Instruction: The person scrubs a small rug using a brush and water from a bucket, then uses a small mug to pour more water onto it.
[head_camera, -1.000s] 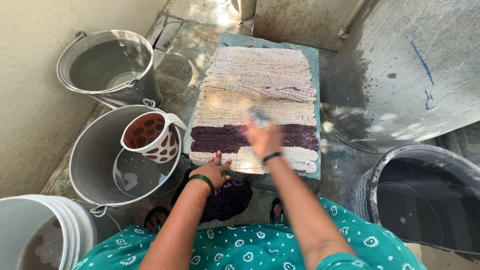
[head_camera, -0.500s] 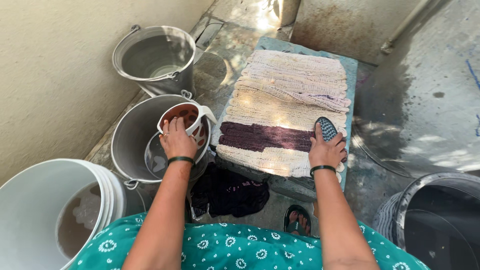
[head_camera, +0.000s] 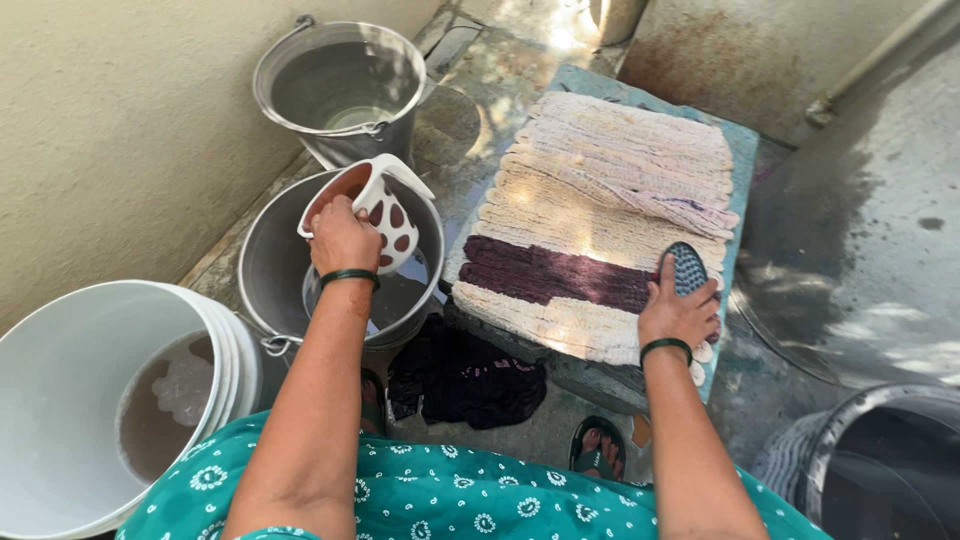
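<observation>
Gripping a spotted white mug with left hand above steel bucket; pressing scrub brush under right hand onto striped cream-and-purple mat; dark cloth below, between hands.

A blue-green stone slab on the wet floor carries a ribbed cream-and-purple mat.

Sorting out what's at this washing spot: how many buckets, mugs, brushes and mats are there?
Metal buckets: 2 — the far one and the near one
White plastic bucket: 1
Spotted mug, gripped by the left hand: 1
Scrubbing brush, under the right hand: 1
Ribbed mat: 1
Total: 6
</observation>
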